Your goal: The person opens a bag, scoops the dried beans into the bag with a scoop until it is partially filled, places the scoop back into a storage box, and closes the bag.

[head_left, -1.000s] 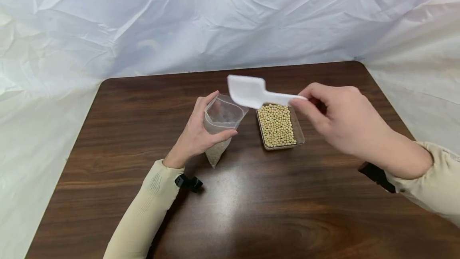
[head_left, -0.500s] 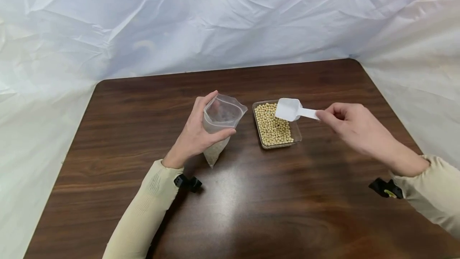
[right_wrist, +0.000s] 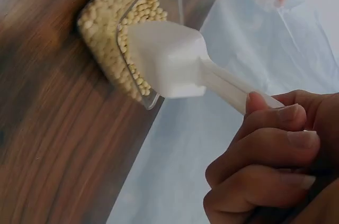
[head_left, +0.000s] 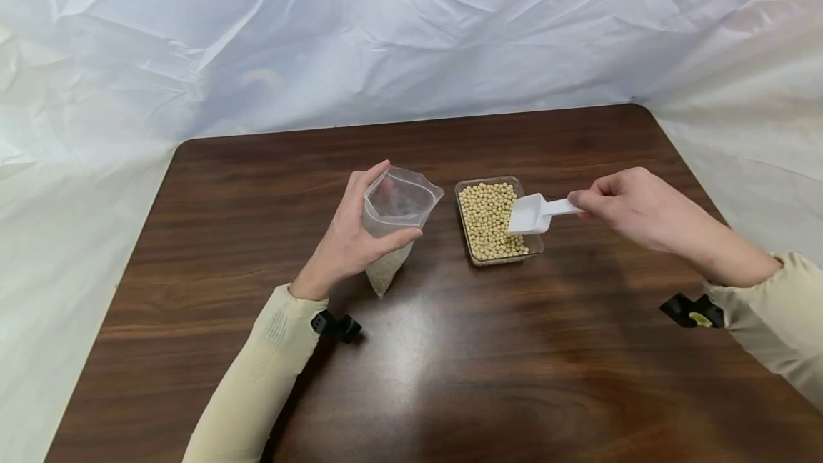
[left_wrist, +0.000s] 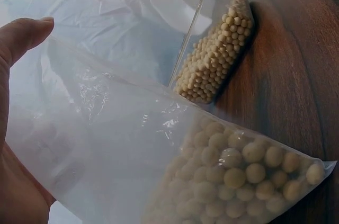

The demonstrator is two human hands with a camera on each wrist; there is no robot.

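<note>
My left hand [head_left: 350, 238] grips a clear plastic bag [head_left: 393, 223] upright on the table, mouth open, with some pale beans [left_wrist: 233, 176] in its bottom corner. My right hand [head_left: 626, 206] pinches the handle of a white plastic scoop [head_left: 532, 213], whose bowl tilts down at the right edge of a clear rectangular container [head_left: 495, 220] full of beans. In the right wrist view the scoop [right_wrist: 169, 62] sits over the container's rim [right_wrist: 143, 97]. The bag's wall [left_wrist: 106, 144] fills the left wrist view, with the container [left_wrist: 212, 60] behind it.
The dark wooden table [head_left: 450, 349] is ringed by crumpled white sheeting [head_left: 386, 34] at the back and both sides. Black wrist mounts [head_left: 337, 325] show at each cream sleeve.
My right hand has carried the scoop from above the bag's mouth rightward and down to the bean container, tilting its bowl toward the beans. The left hand and bag have stayed put.
</note>
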